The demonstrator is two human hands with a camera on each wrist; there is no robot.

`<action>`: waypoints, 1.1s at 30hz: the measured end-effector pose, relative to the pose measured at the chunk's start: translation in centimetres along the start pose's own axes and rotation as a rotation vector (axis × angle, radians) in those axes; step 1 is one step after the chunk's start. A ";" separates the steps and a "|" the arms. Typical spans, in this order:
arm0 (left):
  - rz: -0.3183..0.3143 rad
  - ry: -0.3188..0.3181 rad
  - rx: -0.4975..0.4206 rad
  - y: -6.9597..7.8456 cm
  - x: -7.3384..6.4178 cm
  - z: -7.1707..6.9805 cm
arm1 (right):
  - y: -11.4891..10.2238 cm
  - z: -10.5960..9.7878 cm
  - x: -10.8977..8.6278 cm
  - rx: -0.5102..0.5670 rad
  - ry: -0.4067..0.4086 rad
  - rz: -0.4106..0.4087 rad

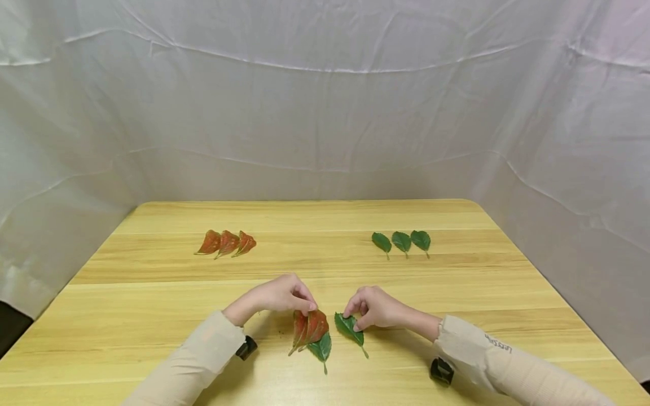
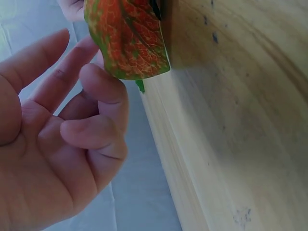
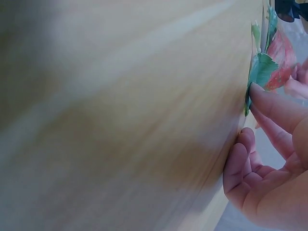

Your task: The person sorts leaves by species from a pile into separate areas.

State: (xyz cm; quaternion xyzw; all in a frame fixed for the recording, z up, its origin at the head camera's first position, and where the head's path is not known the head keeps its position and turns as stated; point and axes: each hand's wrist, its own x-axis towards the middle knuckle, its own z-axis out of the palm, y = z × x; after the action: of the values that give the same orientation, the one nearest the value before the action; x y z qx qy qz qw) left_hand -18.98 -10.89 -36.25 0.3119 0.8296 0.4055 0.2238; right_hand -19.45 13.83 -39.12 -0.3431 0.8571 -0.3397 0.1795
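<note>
In the head view, my left hand (image 1: pixel 286 294) holds the upper edge of overlapping red leaves (image 1: pixel 316 327) between thumb and index finger. A red leaf (image 2: pixel 130 41) stands tilted up off the table in the left wrist view; the other fingers curl loosely beside it. Partly under the red leaves lies a green leaf (image 1: pixel 320 347), its stem towards the near edge. Just to the right, my right hand (image 1: pixel 378 307) pinches another green leaf (image 1: pixel 349 328). Its thumb presses that green leaf (image 3: pixel 262 68) in the right wrist view, close to the tabletop.
A row of three overlapping red leaves (image 1: pixel 228 242) lies at the back left of the wooden table (image 1: pixel 315 256). Three green leaves (image 1: pixel 401 241) lie side by side at the back right. A pale cloth (image 1: pixel 325 124) surrounds the table's back and sides.
</note>
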 end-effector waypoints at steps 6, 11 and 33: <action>0.010 -0.002 -0.052 0.0 0.0 0.2 | 0.0 0.0 0.0 -0.005 0.000 -0.002; 0.013 0.038 -0.095 0.2 0.1 0.1 | 0.0 0.0 0.0 -0.019 0.005 -0.009; -0.048 0.233 -0.253 0.5 0.2 -1.4 | 0.0 0.1 -0.1 -0.011 0.005 -0.010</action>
State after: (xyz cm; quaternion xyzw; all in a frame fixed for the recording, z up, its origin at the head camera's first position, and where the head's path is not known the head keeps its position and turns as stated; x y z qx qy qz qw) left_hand -19.85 -11.22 -35.09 0.2121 0.7994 0.5348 0.1732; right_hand -19.32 13.84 -39.15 -0.3473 0.8578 -0.3367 0.1737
